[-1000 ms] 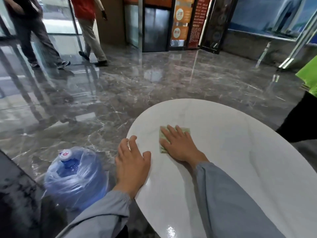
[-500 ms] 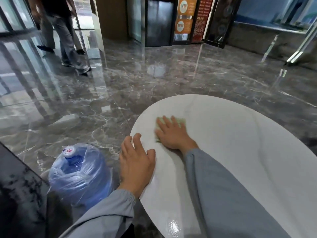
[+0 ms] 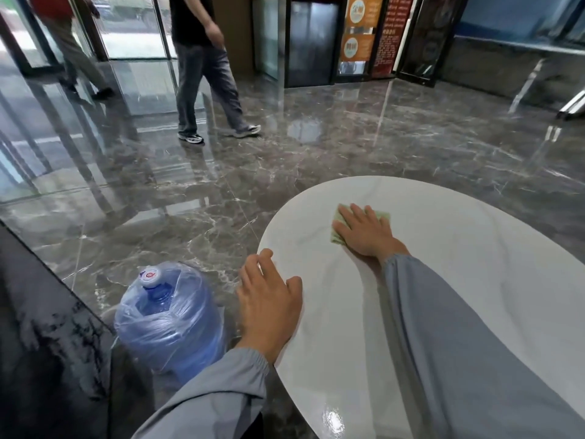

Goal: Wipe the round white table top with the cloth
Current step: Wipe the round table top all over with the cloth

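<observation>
Since half a second ago, the right hand (image 3: 364,231) and the pale green folded cloth (image 3: 338,228) beneath it have slid from near the left rim further in across the round white stone-look table top (image 3: 459,255), towards its far side. That hand lies palm down with its fingers spread flat over the cloth, pressing it against the surface; green corners show past the fingertips and at the thumb side. Its grey sleeve (image 3: 459,337) stretches across the table from the lower right.

At the near left rim, the left hand (image 3: 269,299) rests flat, fingers loosely spread, the thumb lying on the white surface and the outer fingers reaching over the edge. It holds nothing.

Beside the table on the glossy dark marble floor (image 3: 348,147) stands a large blue water jug wrapped in clear plastic (image 3: 167,318), its white cap up. Further off, a person in grey jeans and sneakers (image 3: 205,80) is mid-stride near glass doors (image 3: 136,30).
</observation>
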Demonstrator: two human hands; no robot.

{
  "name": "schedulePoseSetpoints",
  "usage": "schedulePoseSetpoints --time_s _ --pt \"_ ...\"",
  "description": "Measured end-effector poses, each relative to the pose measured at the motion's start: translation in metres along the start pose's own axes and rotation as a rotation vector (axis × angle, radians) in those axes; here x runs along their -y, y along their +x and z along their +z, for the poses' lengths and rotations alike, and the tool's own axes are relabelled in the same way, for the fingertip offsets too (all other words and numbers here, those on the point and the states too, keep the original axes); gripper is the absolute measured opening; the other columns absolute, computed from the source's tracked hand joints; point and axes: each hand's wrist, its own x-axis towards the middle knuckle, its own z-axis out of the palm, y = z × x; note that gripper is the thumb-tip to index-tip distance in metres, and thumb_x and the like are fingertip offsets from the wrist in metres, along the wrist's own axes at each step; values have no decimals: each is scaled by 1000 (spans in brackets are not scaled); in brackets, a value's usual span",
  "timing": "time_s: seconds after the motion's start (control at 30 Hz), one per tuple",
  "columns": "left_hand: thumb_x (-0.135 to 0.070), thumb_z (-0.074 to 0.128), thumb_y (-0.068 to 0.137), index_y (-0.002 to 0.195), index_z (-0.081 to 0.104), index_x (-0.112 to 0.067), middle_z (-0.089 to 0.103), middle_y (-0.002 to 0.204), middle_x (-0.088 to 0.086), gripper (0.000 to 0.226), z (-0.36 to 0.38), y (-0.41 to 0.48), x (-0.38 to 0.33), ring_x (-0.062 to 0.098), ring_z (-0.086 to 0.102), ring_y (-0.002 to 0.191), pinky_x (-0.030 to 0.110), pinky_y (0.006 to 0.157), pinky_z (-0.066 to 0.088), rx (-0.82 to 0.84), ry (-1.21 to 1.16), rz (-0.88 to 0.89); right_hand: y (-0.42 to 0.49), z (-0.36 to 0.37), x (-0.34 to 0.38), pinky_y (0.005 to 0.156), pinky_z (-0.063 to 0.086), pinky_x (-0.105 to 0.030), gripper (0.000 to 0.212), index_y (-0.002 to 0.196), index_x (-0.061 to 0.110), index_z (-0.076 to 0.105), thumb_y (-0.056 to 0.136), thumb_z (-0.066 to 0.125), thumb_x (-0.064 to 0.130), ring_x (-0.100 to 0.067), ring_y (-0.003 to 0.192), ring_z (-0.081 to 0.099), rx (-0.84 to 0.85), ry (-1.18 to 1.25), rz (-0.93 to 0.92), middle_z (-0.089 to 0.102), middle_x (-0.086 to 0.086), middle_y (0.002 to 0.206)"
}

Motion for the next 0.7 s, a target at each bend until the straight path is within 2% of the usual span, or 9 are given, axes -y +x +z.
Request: schedulePoseSetpoints --time_s 0.07,0.13,0.3,0.37,0.47,0.57,0.7 --pt "-34 50 84 138 41 -11 47 128 11 59 0 0 0 33 46 118 50 90 45 -4 -10 -4 4 -1 6 125 -5 -56 64 164 42 1 105 17 59 -24 159 -11 25 -16 10 -9 11 173" --pt "-33 51 84 137 42 -11 48 128 11 59 1 1 0 33 46 118 51 91 45 -5 -8 -9 2 2 28 125 -6 -56 62 164 40 0 106 16 57 -25 159 -13 18 -46 -59 -10 10 173" --pt "-32 55 84 129 36 -17 46 127 12 51 5 0 4 32 46 116 50 90 46 -42 -4 15 -22 28 99 125 -6 -50 59 163 45 3 108 19 59 -17 158 -13 45 -162 -547 -8 14 172" --pt "-29 60 86 126 35 -19 45 127 11 48 7 1 7 33 46 116 49 91 46 -42 5 29 -20 32 106 124 -7 -49 59 162 47 5 107 20 62 -14 158 -13 82 -177 -629 -8 16 172" --pt "-30 57 85 124 38 -18 44 123 9 45 8 3 8 32 47 113 49 89 47 -38 8 28 3 22 103 125 -5 -50 61 162 47 7 106 23 63 -15 159 -10 89 -119 -566 -5 17 172" --pt "-32 50 84 121 38 -17 45 122 8 42 8 2 8 32 47 110 49 87 48 -41 20 34 34 10 93 126 -2 -53 62 163 44 9 105 23 61 -19 160 -6 25 -82 -381 -1 13 173" --pt "-31 49 84 120 39 -16 44 118 7 40 10 2 10 32 47 106 48 87 47 -68 6 57 60 -1 80 124 -4 -56 63 164 42 9 104 22 57 -23 159 -8 23 -6 -188 -2 10 173"
